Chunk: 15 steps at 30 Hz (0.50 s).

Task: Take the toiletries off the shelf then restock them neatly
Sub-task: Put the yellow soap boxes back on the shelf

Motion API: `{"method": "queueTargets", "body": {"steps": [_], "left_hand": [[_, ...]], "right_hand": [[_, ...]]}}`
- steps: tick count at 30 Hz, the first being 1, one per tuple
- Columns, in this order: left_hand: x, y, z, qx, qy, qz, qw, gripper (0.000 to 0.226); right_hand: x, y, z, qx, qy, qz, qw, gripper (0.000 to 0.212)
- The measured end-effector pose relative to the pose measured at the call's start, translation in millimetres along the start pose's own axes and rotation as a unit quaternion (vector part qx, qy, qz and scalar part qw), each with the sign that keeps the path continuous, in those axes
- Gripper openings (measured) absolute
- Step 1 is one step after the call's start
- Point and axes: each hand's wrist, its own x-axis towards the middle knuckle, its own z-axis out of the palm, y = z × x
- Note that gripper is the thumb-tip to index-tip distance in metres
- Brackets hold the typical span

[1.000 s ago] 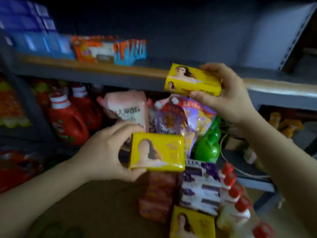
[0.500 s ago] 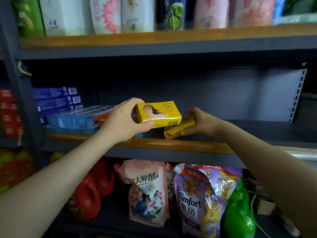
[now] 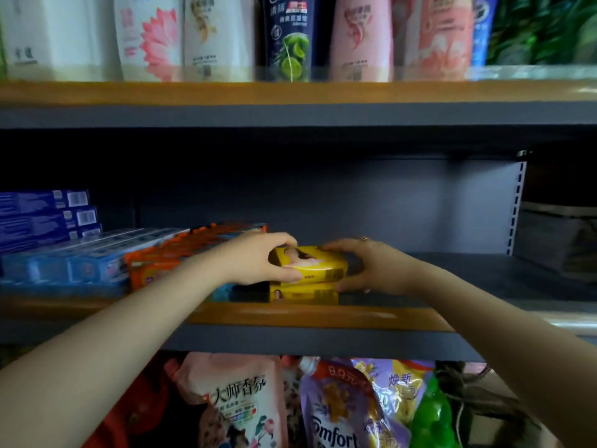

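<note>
Pouches (image 3: 232, 405) of detergent and softener sit nearest, on the rack below the working level, beside a green bottle (image 3: 431, 418); they play no part in this step.

Above them runs the wooden lip (image 3: 310, 315) of the middle shelf, and both forearms reach over it. Just behind the lip lies a yellow soap box (image 3: 303, 294), flat on the board, long side facing out, presumably so its printed edge shows to a shopper. A second soap box (image 3: 311, 265) sits on top of it, slightly askew. The left hand (image 3: 255, 260) grips this top box, thumb under its near edge and fingers curled over the far side, which lets it lower and square the box in one motion. The right hand (image 3: 376, 268) cups the stack's right end, fingers curled over the top box and thumb low against the bottom one; I judge it acts as a stop so the two ends line up. Whether the top box already rests with its full weight I cannot tell.

To the left, orange packs (image 3: 168, 257) and blue toothpaste boxes (image 3: 84, 257) lie in rows, so the soap is starting the next column beside them. To the right the board is bare back to the grey panel (image 3: 420, 205).

Farthest, on the upper shelf, shampoo bottles (image 3: 287, 37) stand upright.
</note>
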Motion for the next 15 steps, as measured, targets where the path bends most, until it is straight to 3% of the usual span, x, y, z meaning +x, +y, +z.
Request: {"method": "queueTargets", "body": {"steps": [3,8,15], "left_hand": [[1,-3,-6,0.031,-0.042,0.040,0.998,0.058],[-3,-7,-7,0.179,0.045,0.110,0.977,0.041],[0,-36,-29,0.207,0.074,0.115,0.969,0.037]], "right_hand": [[6,-9,3,-0.050,0.008,-0.005,0.999,0.066],[18,-23,9,-0.110,0.009,0.006,0.994,0.066],[42,-29,25,-0.168,0.003,0.028,0.985,0.066]]}}
